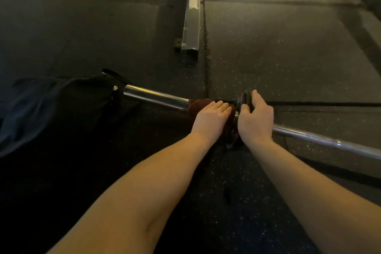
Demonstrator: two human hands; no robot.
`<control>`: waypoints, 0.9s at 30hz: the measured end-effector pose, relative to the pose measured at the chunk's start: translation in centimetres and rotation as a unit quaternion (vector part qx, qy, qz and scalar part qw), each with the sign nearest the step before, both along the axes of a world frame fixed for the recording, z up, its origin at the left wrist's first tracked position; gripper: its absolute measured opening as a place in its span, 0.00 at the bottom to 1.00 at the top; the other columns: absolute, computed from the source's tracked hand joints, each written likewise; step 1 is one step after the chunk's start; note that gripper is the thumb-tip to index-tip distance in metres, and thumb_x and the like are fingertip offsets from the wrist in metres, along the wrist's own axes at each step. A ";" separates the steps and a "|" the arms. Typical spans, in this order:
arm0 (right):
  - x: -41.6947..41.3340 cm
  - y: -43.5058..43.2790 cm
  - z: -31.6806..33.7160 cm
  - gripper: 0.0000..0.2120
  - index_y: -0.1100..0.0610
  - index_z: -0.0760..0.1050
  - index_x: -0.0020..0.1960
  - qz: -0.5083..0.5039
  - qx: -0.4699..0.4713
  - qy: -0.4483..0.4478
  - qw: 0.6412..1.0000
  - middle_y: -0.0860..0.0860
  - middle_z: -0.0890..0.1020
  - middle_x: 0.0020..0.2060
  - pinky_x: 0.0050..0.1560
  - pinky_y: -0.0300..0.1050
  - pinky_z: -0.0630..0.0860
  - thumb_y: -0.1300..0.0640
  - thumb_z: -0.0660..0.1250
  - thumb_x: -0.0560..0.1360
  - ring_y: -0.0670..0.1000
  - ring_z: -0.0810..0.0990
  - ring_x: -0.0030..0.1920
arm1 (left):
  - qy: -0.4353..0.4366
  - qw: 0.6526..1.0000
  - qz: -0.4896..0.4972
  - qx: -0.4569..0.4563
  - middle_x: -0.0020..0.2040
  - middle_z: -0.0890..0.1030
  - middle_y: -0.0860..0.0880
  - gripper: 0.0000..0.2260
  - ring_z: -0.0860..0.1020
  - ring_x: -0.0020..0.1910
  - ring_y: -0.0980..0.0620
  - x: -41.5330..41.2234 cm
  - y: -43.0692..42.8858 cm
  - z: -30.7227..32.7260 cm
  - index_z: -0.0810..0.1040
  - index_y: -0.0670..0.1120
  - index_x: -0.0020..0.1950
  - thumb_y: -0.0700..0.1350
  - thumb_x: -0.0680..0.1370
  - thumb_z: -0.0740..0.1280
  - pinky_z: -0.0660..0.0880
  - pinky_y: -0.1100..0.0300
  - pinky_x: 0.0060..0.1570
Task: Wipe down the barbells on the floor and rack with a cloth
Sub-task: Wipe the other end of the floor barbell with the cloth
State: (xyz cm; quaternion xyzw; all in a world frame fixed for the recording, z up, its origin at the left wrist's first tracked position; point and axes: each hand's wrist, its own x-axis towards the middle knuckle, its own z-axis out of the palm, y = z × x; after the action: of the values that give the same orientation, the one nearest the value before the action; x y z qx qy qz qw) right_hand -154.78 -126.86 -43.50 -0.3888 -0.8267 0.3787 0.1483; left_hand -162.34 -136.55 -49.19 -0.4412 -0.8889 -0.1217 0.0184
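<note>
Left hand (pixel 212 117) lies flat on the cloth (pixel 198 105) over the barbell (pixel 156 97), right hand (pixel 255 117) seemingly curled round its collar (pixel 244 97); a hard push could roll it away.

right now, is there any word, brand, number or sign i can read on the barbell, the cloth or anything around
None can be read.
The barbell and its collar, gripped by the right hand, show no legible stamp.
The cloth under the left hand is plain.
The round stud on the dark garment is too small to tell.
</note>
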 end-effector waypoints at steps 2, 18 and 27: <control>-0.5 -0.7 -0.2 0.26 0.56 0.60 0.81 -0.007 0.018 -0.009 1.000 0.52 0.66 0.79 0.80 0.55 0.58 0.58 0.60 0.84 0.54 0.60 0.79 | -0.007 1.000 -0.010 -0.009 0.81 0.63 0.49 0.26 0.59 0.81 0.51 0.7 0.5 -0.1 0.63 0.49 0.81 0.42 0.84 0.64 0.51 0.52 0.81; -0.9 0.6 1.1 0.26 0.51 0.60 0.82 0.068 0.087 -0.102 0.989 0.51 0.65 0.80 0.76 0.59 0.59 0.52 0.58 0.85 0.57 0.62 0.77 | -0.070 0.974 0.214 -0.006 0.78 0.69 0.51 0.25 0.63 0.79 0.53 -9.7 -13.4 1.8 0.70 0.49 0.77 0.40 0.80 0.69 0.56 0.53 0.79; -1.3 -0.1 0.5 0.26 0.52 0.60 0.82 0.043 0.044 -0.067 0.996 0.52 0.64 0.80 0.79 0.58 0.59 0.56 0.58 0.85 0.57 0.60 0.79 | -0.043 0.962 0.268 0.011 0.76 0.72 0.49 0.19 0.67 0.77 0.51 -10.6 -15.1 2.0 0.74 0.46 0.74 0.37 0.83 0.65 0.61 0.53 0.77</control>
State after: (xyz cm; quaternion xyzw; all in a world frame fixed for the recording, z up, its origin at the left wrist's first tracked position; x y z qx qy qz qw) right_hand -156.08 -126.93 -43.02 -0.3702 -0.8666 0.3215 0.0928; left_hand -172.95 -151.67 -47.19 -0.1805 -0.9732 -0.1412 0.0170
